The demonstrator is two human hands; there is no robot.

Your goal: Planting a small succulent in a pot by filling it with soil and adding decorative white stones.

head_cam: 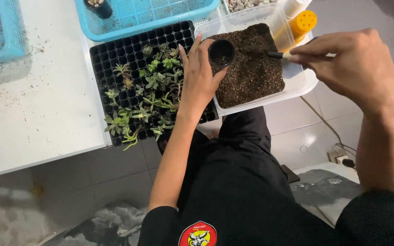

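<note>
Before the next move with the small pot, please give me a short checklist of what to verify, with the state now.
1. Left hand holds the small black pot firmly: ok, fingers wrap it.
2. Pot is over the soil tub, so spills fall inside: ok.
3. Right hand grips the thin tool: ok, its tip points at the pot.
4. Soil on the tool tip: cannot tell, too small.
5. Fill level inside the pot: cannot tell, the inside is dark.
6. Seedling tray with small succulents rests fully on the white table: not ok, its near edge overhangs.
</note>
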